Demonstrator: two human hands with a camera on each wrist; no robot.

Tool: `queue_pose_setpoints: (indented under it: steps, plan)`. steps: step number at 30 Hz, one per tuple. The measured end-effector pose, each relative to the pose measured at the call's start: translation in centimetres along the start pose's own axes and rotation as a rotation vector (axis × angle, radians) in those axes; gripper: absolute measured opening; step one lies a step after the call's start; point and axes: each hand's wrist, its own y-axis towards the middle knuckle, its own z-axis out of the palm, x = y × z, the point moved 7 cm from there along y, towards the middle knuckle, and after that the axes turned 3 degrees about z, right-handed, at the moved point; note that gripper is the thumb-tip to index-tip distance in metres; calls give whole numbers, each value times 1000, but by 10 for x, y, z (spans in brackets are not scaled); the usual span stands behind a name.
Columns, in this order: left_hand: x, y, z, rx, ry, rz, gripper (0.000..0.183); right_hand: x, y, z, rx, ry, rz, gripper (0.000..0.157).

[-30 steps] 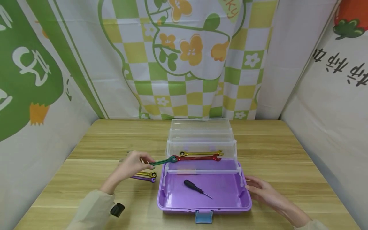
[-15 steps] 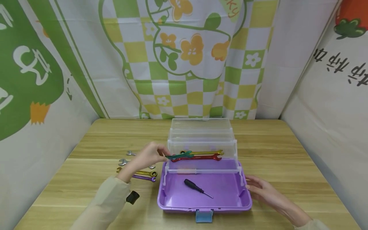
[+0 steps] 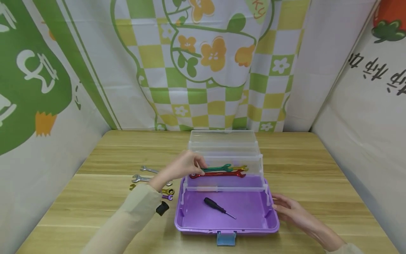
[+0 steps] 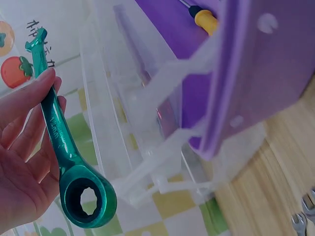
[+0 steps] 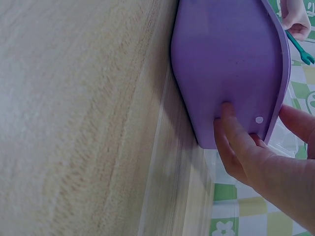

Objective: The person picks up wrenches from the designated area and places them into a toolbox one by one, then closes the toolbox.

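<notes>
My left hand (image 3: 184, 165) pinches a green combination wrench (image 4: 59, 132) over the clear tray of the purple toolbox (image 3: 228, 231). In the left wrist view the ring end points down and the open end up. A red wrench (image 3: 219, 174) and a gold wrench (image 3: 240, 168), partly covered by the green one, lie in the tray. Against the toolbox's right side rests my right hand (image 3: 293, 211), its fingertips on the outer wall and the thumb at the rim. A black-handled screwdriver (image 3: 214, 204) lies on the toolbox floor.
Left of the toolbox, silver wrenches (image 3: 139, 178), a gold ratchet wrench (image 3: 168, 191) and a purple wrench (image 3: 167, 197) lie on the wooden table (image 3: 79, 211). The toolbox's clear trays (image 3: 222, 137) stand unfolded behind it. A blue latch (image 3: 226, 239) hangs in front.
My left hand has carried the green wrench rightward from beside the toolbox to over the tray, and the wrench's open end now points right. My right hand has stayed at the toolbox's side.
</notes>
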Motion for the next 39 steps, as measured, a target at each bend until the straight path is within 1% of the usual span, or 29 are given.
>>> queue_pose_setpoints:
  steps: [3,8,11,17,25,31,37,39]
  plan:
    - [-8,9,6,26,61,43,11,0,0,0,3,4,4,64]
    - [-19,23,15,60,141,81,13,1,0,0,5,3,10,64]
    - [-24,30,20,78,162,87,13,2,0,0,4,4,17,64]
    - [-30,40,31,110,144,94,12,2,1,0,0,1,28,64]
    - [-30,50,48,173,133,66,11,1,1,0,-3,-2,18,65]
    - [-29,54,56,194,145,53,13,2,1,-1,2,1,-3,64]
    - [-28,57,65,233,168,35,13,2,0,0,10,14,6,64]
    - [-28,58,68,236,176,29,13,2,0,0,12,16,7,64]
